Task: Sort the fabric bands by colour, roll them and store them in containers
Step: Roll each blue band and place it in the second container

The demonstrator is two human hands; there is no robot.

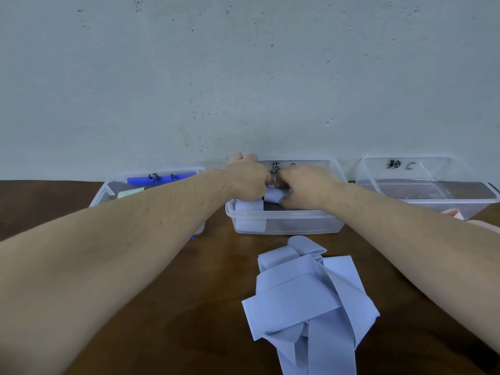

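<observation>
Both my hands reach over the middle clear container (286, 221). My left hand (247, 180) and my right hand (304, 185) hold a rolled light-blue band (274, 195) between them, just above the container's inside. Another light-blue roll (249, 216) lies in the container's left end. A loose heap of light-blue bands (308, 293) sits on the brown table (189, 307) in front of the container, trailing off the bottom edge.
A left clear container (108, 192) holds a pale green band (131, 192) and a blue marker (159, 179). A right clear container (427, 196) with a handwritten label stands against the wall. A pink band (460, 213) peeks out beside my right forearm.
</observation>
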